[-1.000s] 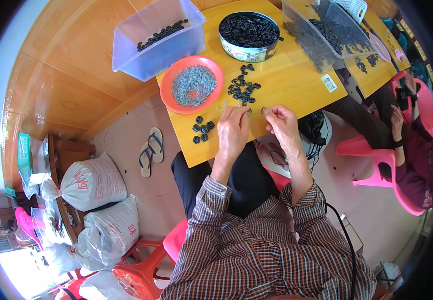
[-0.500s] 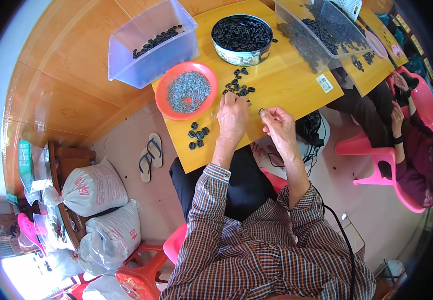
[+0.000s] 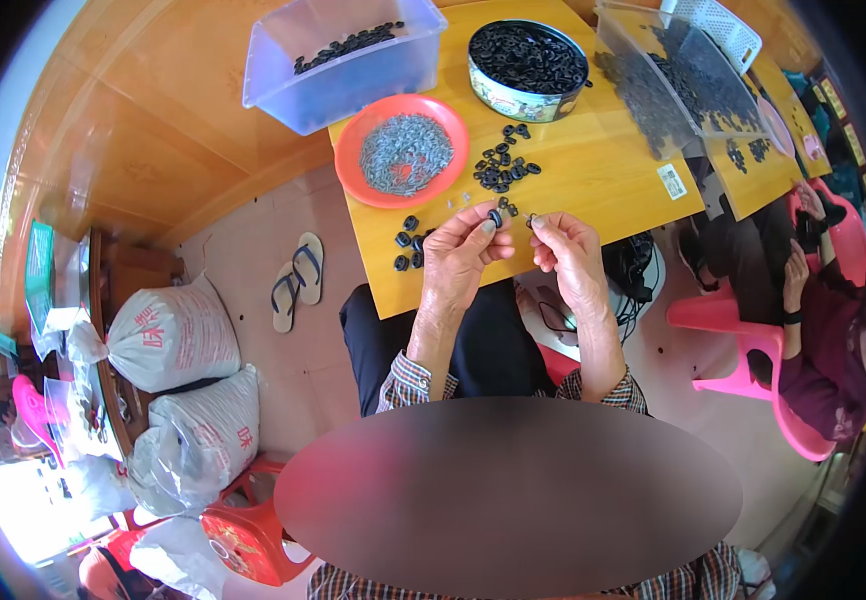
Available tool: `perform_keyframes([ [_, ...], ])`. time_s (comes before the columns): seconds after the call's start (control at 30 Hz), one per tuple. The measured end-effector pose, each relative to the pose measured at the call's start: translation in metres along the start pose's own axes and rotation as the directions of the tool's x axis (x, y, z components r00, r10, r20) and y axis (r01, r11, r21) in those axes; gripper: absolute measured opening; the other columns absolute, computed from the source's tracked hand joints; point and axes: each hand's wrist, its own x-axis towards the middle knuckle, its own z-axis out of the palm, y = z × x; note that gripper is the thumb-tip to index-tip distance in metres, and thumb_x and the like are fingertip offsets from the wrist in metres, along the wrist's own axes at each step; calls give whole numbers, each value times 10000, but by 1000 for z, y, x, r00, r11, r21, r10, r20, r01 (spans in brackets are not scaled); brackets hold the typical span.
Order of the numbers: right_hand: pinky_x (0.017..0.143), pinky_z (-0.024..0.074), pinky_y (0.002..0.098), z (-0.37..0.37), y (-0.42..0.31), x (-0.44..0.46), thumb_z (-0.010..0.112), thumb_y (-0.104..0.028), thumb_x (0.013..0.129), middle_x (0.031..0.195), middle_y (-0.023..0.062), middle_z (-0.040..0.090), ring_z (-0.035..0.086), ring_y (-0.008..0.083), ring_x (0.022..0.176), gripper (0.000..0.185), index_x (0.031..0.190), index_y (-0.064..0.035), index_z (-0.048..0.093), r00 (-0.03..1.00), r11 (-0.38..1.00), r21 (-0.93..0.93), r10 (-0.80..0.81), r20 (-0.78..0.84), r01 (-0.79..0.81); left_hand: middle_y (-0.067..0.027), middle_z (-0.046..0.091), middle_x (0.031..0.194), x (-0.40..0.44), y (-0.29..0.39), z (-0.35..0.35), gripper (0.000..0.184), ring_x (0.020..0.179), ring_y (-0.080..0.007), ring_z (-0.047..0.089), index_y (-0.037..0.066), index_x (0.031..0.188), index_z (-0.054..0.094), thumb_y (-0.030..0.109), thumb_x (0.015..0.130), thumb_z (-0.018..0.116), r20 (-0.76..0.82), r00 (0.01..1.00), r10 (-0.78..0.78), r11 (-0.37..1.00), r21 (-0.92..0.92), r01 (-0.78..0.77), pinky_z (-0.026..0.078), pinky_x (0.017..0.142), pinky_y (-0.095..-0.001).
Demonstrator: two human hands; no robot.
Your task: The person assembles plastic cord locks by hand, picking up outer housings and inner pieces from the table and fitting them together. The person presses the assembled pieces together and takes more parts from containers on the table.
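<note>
My left hand point(image 3: 458, 258) pinches a small black oval plastic piece point(image 3: 495, 217) between thumb and forefinger, above the table's front edge. Close by on the right, my right hand point(image 3: 573, 258) has its thumb and fingertips pressed together on a tiny item, too small to name. Just beyond the hands lies a loose group of black pieces point(image 3: 501, 170) on the yellow table point(image 3: 603, 205). A smaller cluster of black pieces point(image 3: 402, 240) sits to the left of my left hand. Behind it stands a red plate point(image 3: 347, 160) full of small grey metal-looking bits point(image 3: 405, 150).
At the back are a clear plastic bin point(image 3: 353, 95), a round tin point(image 3: 523, 104) heaped with black pieces, and another clear bin point(image 3: 653, 120). A co-worker's hand point(image 3: 796, 275) shows at the right, by a pink chair point(image 3: 733, 325). White sacks point(image 3: 178, 335) and slippers point(image 3: 298, 280) are on the left.
The view has shifted, so the table's contents appear farther right and higher. My left hand has come back from the loose pieces, now with a black oval piece, beside my right hand.
</note>
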Motion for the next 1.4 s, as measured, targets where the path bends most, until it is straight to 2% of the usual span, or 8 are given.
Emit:
perform_keyframes([
  [0.27, 504, 389, 171, 10, 0, -6, 646, -223, 887, 708, -15, 573, 504, 35, 564, 199, 815, -46, 594, 990, 997, -72, 3, 138, 7, -113, 649, 1000, -7, -3, -8, 201, 851, -178, 643, -9, 1110, 605, 9, 917, 552, 5, 1000, 14, 986, -165, -13, 562, 759, -323],
  [0.37, 500, 371, 164, 15, 0, -8, 651, -198, 883, 708, -14, 575, 498, 31, 568, 163, 830, -52, 601, 985, 996, -92, 4, 175, 12, -114, 659, 1025, -5, -8, -19, 223, 884, -187, 644, 9, 1123, 605, 3, 903, 569, 39, 996, 77, 986, -150, -70, 546, 792, -345],
  [0.6, 515, 383, 166, 12, 1, -7, 655, -205, 883, 715, -18, 579, 509, 30, 575, 177, 829, -46, 602, 990, 995, -101, 7, 143, 7, -110, 637, 1102, -12, -9, -22, 304, 914, -177, 633, 2, 1127, 600, -91, 837, 603, 46, 985, 168, 986, 15, -169, 541, 828, -329],
  [0.67, 516, 383, 167, 14, -1, -7, 654, -201, 883, 713, -18, 579, 509, 29, 575, 173, 831, -44, 604, 990, 994, -108, 10, 142, 6, -48, 612, 968, -13, -8, -22, 321, 890, -133, 625, -10, 1126, 609, -120, 824, 607, 33, 990, 138, 989, 51, -139, 540, 866, -295],
  [0.77, 517, 385, 168, 16, -1, -8, 651, -195, 883, 718, -17, 580, 510, 30, 576, 165, 838, -43, 607, 989, 992, -125, 14, 149, 5, -50, 615, 968, -13, -7, -22, 327, 890, -130, 623, -13, 1129, 607, -128, 823, 603, 38, 992, 120, 990, 68, -123, 541, 864, -292],
  [1.17, 521, 396, 173, 18, 2, -9, 640, -183, 889, 731, -12, 585, 518, 36, 588, 156, 861, -33, 608, 984, 988, -154, 29, 177, -2, -48, 605, 985, -12, -8, -26, 346, 855, -122, 613, -8, 1132, 615, -142, 814, 598, 68, 990, 124, 992, 14, -126, 547, 858, -295],
  [1.23, 512, 369, 164, 21, 1, -9, 648, -191, 885, 731, -19, 584, 499, 25, 579, 150, 841, -53, 607, 989, 990, -140, 6, 149, 15, -50, 606, 989, -11, -10, -27, 342, 860, -124, 616, -6, 1133, 616, -136, 817, 600, 67, 990, 124, 992, 3, -124, 548, 857, -300],
  [1.4, 551, 385, 173, 22, 4, -8, 630, -162, 896, 781, -6, 598, 515, 41, 634, 123, 878, -42, 617, 991, 986, -131, -94, 101, 107, -66, 609, 1012, -14, -8, -27, 323, 882, -140, 630, -4, 1141, 613, -111, 837, 588, 45, 993, 105, 994, -7, -105, 545, 865, -317],
])
